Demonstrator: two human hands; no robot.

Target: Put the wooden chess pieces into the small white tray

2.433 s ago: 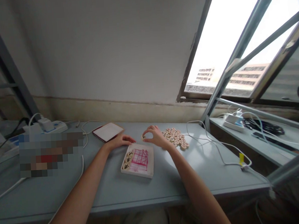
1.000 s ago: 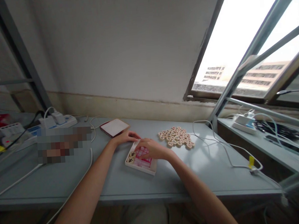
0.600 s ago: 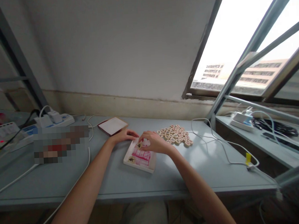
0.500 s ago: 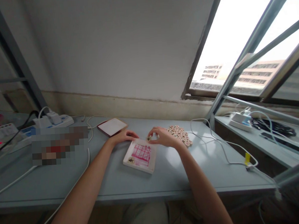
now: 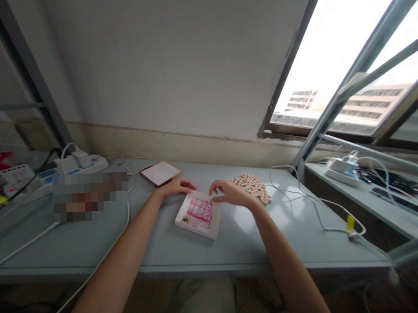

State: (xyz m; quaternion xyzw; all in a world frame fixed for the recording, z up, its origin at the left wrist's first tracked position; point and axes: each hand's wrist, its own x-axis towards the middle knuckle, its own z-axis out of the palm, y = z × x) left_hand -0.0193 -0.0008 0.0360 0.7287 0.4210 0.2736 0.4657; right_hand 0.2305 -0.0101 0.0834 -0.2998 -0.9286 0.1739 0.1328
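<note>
A shallow white box [image 5: 215, 224] with magenta grid lines inside lies tilted on the grey desk. One round wooden piece with a black mark [image 5: 186, 219] sits in its near left corner. My left hand [image 5: 178, 187] is at the box's far left corner, palm down, its fingers loosely apart and holding nothing. At the far right corner, my right hand [image 5: 225, 193] has its thumb and fingertips curled towards each other; what they pinch is too small to make out. Just right of that hand, many round wooden pieces [image 5: 254, 187] lie in a cluster, partly behind it.
A dark red box lid [image 5: 161, 173] with a white inside lies behind my left hand. Power strips [image 5: 90, 165] and white cables are at the left. More white cable [image 5: 316, 197] loops over the right side, with a metal frame post [image 5: 300, 170] and a side shelf [image 5: 401, 216] beyond.
The marked piece that showed at my right fingertips can no longer be made out there. Both hands stay near the box's far corners. The whole view has shifted slightly.
</note>
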